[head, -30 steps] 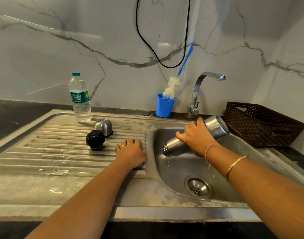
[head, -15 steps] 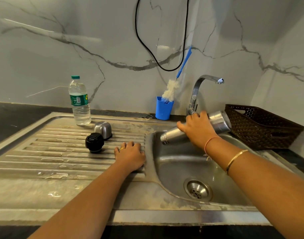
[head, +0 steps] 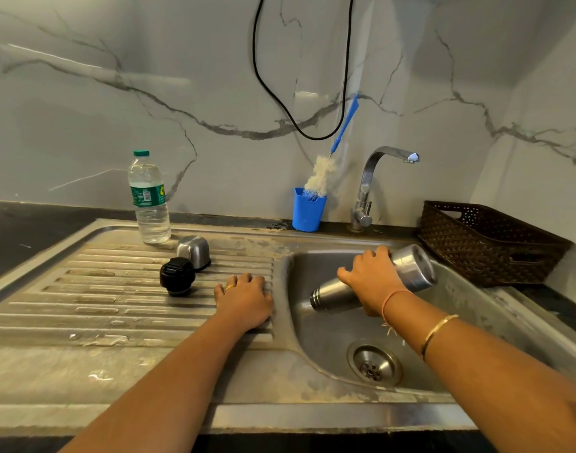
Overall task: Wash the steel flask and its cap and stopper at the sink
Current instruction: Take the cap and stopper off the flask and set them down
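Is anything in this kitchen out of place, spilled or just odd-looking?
A black cable hangs in a loop down the wall near the tap, an odd place for a cord. Small puddles lie on the stained drainboard. The flask is tilted mouth-down over the basin, but the right hand holds it so.

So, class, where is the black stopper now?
Head view: the black stopper sits on the drainboard, left of the basin, in front of the steel cap and left of the left hand.
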Demonstrator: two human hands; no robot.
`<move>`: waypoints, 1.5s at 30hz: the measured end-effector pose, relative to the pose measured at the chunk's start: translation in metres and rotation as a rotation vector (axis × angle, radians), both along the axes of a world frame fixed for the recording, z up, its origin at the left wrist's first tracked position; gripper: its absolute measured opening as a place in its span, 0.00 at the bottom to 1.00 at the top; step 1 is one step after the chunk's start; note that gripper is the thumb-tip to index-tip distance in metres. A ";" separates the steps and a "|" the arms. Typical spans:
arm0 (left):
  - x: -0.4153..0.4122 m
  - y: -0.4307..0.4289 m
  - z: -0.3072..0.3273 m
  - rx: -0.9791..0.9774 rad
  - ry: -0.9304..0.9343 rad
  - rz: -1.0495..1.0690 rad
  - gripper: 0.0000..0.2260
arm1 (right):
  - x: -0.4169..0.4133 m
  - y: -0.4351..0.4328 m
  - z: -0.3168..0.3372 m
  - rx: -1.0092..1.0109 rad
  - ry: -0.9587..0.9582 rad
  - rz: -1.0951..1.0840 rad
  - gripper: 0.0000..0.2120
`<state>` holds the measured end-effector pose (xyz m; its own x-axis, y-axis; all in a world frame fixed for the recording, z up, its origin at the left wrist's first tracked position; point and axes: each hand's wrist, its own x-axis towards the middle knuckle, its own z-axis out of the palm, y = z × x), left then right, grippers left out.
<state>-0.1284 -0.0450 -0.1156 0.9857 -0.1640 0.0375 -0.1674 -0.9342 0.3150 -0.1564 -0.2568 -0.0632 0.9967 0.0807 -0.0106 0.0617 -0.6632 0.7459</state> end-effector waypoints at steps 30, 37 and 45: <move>-0.002 -0.001 0.002 -0.008 -0.004 0.001 0.20 | -0.001 -0.011 -0.012 0.800 -0.011 -0.387 0.35; 0.001 0.000 0.000 -0.013 -0.006 -0.001 0.20 | 0.003 0.004 -0.006 1.168 -0.158 -0.243 0.38; 0.003 0.001 0.002 -0.021 -0.006 -0.006 0.20 | 0.011 0.033 -0.007 1.910 -0.378 -0.062 0.31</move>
<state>-0.1258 -0.0436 -0.1139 0.9844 -0.1694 0.0469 -0.1753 -0.9263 0.3335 -0.1449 -0.2234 -0.0699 0.9277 -0.3049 0.2154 0.0452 -0.4811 -0.8755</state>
